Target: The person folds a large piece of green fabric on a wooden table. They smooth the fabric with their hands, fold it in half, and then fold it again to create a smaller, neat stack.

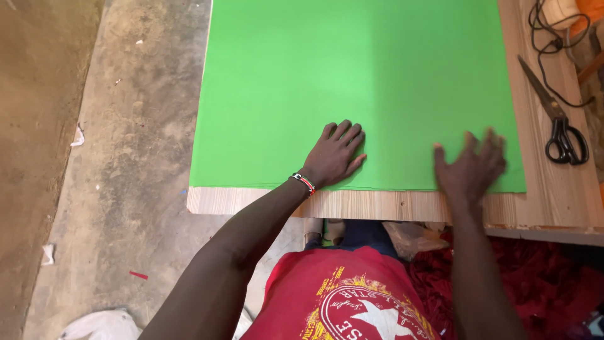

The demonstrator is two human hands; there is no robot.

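Smoothing green fabric (352,82) on bench (402,205): left hand (333,154) flat, right hand (470,169) blurred, both released; scissors (557,116) at 3 o'clock.

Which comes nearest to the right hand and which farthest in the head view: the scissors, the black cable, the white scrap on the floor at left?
From the right hand, which lies on the green sheet:
1. Scissors, just to its right on the wooden table.
2. Black cable, farther up at the table's top right corner.
3. White scrap, far left on the concrete floor.
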